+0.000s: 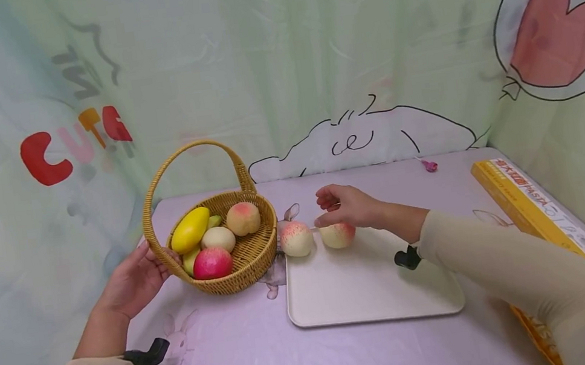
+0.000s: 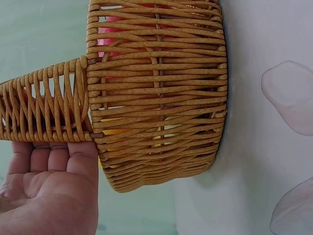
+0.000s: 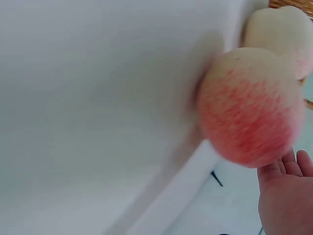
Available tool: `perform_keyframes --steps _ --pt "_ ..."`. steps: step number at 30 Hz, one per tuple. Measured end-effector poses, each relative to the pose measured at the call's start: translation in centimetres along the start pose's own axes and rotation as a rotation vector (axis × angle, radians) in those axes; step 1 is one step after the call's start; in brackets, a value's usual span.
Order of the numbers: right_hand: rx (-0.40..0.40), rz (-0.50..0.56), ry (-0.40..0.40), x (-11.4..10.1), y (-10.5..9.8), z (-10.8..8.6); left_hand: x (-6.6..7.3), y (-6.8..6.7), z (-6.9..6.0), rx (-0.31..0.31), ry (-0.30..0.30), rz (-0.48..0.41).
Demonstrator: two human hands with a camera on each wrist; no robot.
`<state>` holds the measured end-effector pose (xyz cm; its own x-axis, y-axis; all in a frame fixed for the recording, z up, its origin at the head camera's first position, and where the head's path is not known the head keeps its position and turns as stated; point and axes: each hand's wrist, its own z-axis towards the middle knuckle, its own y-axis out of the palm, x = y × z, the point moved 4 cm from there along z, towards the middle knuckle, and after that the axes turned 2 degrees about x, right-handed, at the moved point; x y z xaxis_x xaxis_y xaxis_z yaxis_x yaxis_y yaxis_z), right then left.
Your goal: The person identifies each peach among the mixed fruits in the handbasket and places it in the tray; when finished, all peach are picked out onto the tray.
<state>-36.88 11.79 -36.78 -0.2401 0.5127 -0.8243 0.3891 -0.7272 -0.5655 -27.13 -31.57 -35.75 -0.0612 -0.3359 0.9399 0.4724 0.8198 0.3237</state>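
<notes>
In the head view, a woven basket (image 1: 239,281) with a tall handle stands at left. My left hand (image 1: 132,281) is at the base of its handle, and in the left wrist view the fingers pass behind the handle's weave. Inside lie a yellow mango-like fruit (image 1: 190,230), a peach (image 1: 243,219), a pale round fruit (image 1: 218,240) and a dark pink fruit (image 1: 213,263). My right hand (image 1: 352,204) hovers over a pink-speckled peach (image 1: 338,236) at the tray's far edge, fingers loosely bent and not closed round it. Another peach (image 1: 296,239) sits beside it at the tray's corner.
The beige tray (image 1: 372,294) lies right of the basket on a pale lilac cloth. A yellow pasta box (image 1: 542,209) is at the right edge, with an orange packet (image 1: 535,332) partly under my right sleeve. A small pink item (image 1: 429,165) lies at the back.
</notes>
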Motion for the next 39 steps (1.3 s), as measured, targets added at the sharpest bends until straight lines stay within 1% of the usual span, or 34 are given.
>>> perform_keyframes --steps 7,13,17,20,23,27,34,39 --pt "0.023 0.038 -0.053 -1.9 -0.4 0.8 0.0 0.1 0.0 0.017 -0.002 -0.002" --pt "0.025 0.069 -0.094 -3.7 0.0 1.4 -0.1 -0.1 -0.1 0.019 -0.005 0.000" --pt "0.022 0.083 -0.096 -4.8 0.5 2.0 -0.1 -0.2 -0.1 0.016 -0.002 -0.007" --pt "0.006 0.086 -0.096 -5.6 1.1 2.6 -0.1 -0.3 -0.1 0.008 0.005 -0.025" --pt "-0.017 0.108 -0.099 -6.1 1.8 3.2 -0.2 -0.3 0.1 -0.013 0.010 -0.027" --pt "-0.036 0.129 -0.102 -6.8 2.8 4.2 -0.2 -0.4 0.2 -0.023 0.008 -0.030" --pt "-0.047 0.067 -0.067 -8.4 4.6 6.3 -0.2 -0.6 0.3 -0.044 0.015 -0.009" --pt "-0.058 0.040 -0.043 -9.1 5.6 8.1 -0.2 -0.5 0.3 -0.031 0.015 -0.003"
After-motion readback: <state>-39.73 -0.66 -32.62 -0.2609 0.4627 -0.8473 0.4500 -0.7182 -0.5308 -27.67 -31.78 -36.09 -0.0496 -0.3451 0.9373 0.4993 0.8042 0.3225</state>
